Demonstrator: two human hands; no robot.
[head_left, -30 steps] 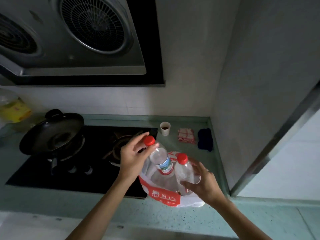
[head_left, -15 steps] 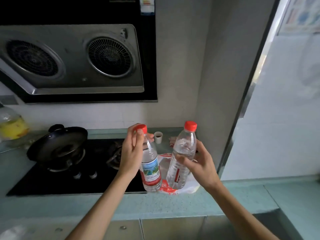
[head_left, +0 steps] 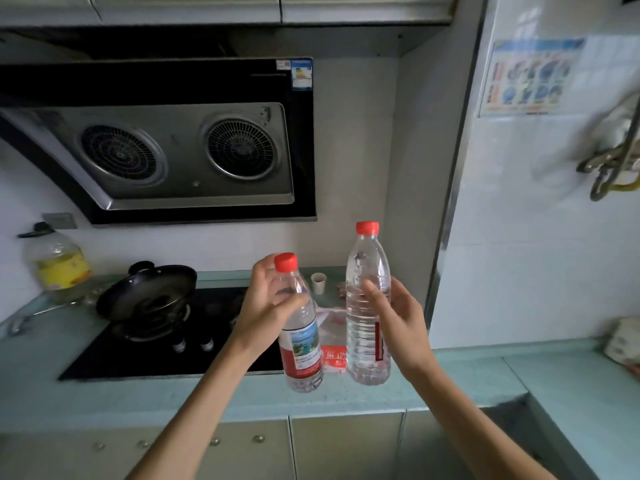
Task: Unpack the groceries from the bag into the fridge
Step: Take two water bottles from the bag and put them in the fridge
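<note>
My left hand grips the neck of a clear water bottle with a red cap and a red and blue label. In my right hand is a second red-capped water bottle, held a bit higher by its middle. Both bottles hang upright above the counter's front edge. Behind them lies the white and red grocery bag, slumped on the counter and mostly hidden by the bottles. No fridge shows in this view.
A black gas hob carries a black wok at the left. An oil jug stands far left, a small paper cup behind the bag. The extractor hood hangs above. A tiled wall rises at right.
Both bottles came up out of the bag and now hang clear of it. My view has tilted upward and pulled back, showing more of the hood and the cabinet fronts.
</note>
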